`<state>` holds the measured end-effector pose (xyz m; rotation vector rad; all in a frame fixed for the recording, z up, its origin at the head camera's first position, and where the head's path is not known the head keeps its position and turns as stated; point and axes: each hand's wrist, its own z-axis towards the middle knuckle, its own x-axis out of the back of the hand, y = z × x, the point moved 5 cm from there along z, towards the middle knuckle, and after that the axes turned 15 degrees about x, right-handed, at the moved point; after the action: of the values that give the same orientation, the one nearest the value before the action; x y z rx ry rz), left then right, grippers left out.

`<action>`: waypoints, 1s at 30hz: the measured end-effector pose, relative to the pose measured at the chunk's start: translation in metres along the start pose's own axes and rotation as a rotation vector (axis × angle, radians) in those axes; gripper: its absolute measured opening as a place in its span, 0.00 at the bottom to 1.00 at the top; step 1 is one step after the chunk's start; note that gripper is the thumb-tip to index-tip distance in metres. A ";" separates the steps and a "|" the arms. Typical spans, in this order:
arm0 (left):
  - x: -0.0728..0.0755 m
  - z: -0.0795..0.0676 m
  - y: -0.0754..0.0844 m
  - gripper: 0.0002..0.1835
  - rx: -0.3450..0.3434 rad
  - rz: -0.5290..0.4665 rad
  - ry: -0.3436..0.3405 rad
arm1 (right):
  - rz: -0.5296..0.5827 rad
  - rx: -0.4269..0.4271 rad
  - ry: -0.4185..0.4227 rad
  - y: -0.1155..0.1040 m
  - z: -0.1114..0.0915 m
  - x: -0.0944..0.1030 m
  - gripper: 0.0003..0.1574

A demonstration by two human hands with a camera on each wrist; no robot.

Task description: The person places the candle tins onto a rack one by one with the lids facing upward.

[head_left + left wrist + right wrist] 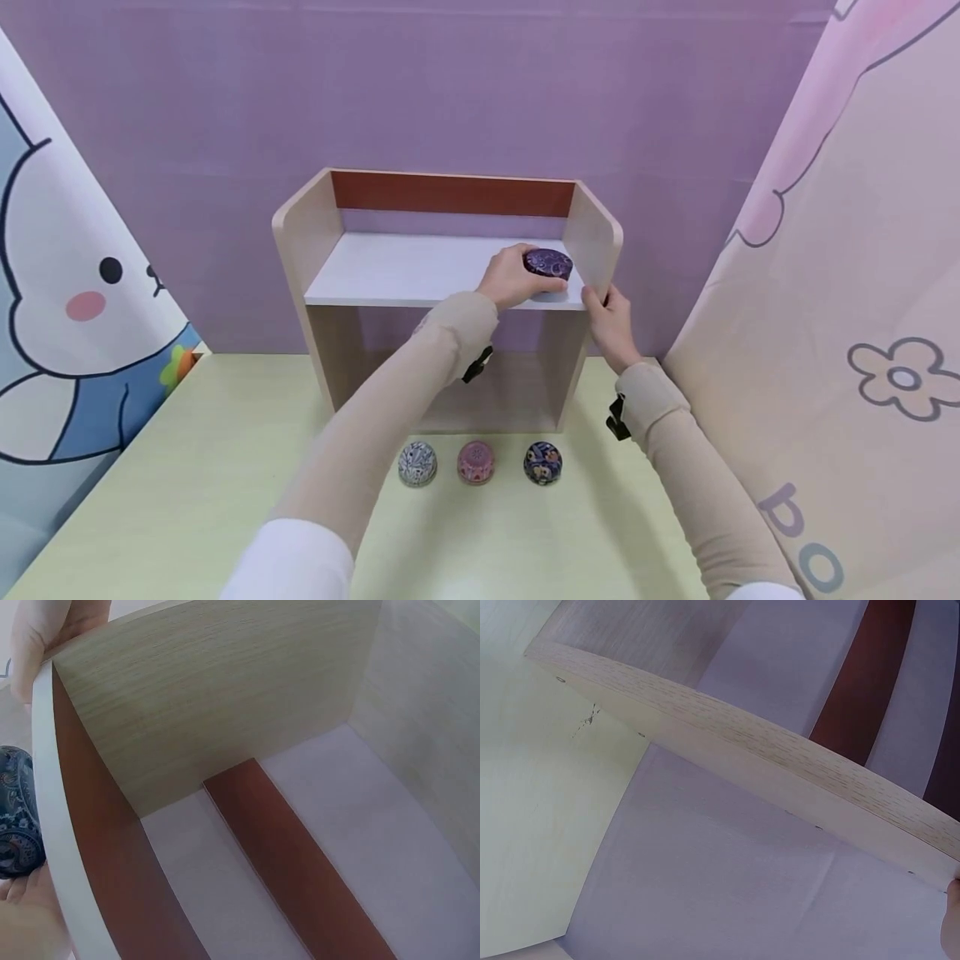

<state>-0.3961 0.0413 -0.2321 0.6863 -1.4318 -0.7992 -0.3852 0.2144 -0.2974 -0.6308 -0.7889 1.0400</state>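
My left hand point(516, 279) holds a round, dark purple patterned tin point(547, 262) by its side, at the right end of the white upper shelf point(405, 258). Thumb in front and fingers behind, it grips the tin close over the board. At the left edge of the left wrist view the same tin point(16, 814) shows only in part. My right hand point(611, 325) grips the front edge of the right side panel point(596, 242) of the small wooden shelf unit. Only a bit of that hand point(951, 915) enters the right wrist view.
Three small round tins stand in a row on the pale yellow table point(247, 467) before the unit: a white-and-blue one point(417, 463), a pink one point(476, 462) and a dark blue floral one point(542, 462). Printed cloths hang left and right, a purple one point(465, 83) behind.
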 end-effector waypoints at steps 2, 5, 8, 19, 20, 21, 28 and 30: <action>-0.002 0.002 0.001 0.39 -0.002 0.005 -0.007 | -0.001 -0.001 -0.001 0.000 0.000 0.000 0.25; -0.005 0.005 0.001 0.39 -0.007 0.009 -0.022 | 0.003 0.007 0.001 0.000 0.000 0.000 0.24; -0.007 0.005 0.002 0.37 -0.016 0.023 -0.031 | 0.011 0.016 -0.003 -0.001 0.000 0.000 0.24; -0.010 0.004 0.001 0.39 0.015 0.038 -0.029 | 0.020 0.008 -0.020 -0.001 0.000 -0.003 0.25; -0.010 0.005 0.001 0.39 0.013 0.042 -0.027 | 0.023 0.008 -0.024 -0.001 0.000 -0.003 0.26; -0.011 0.006 0.001 0.39 0.010 0.045 -0.026 | 0.025 0.008 -0.027 -0.002 0.000 -0.003 0.26; -0.014 0.007 0.001 0.40 0.012 0.072 -0.019 | 0.019 0.013 -0.027 -0.003 -0.002 -0.003 0.25; -0.015 0.006 0.001 0.40 0.011 0.080 -0.013 | 0.014 0.017 -0.025 -0.003 -0.002 -0.003 0.25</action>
<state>-0.4019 0.0539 -0.2398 0.6300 -1.4671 -0.7350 -0.3829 0.2104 -0.2968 -0.6107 -0.7978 1.0683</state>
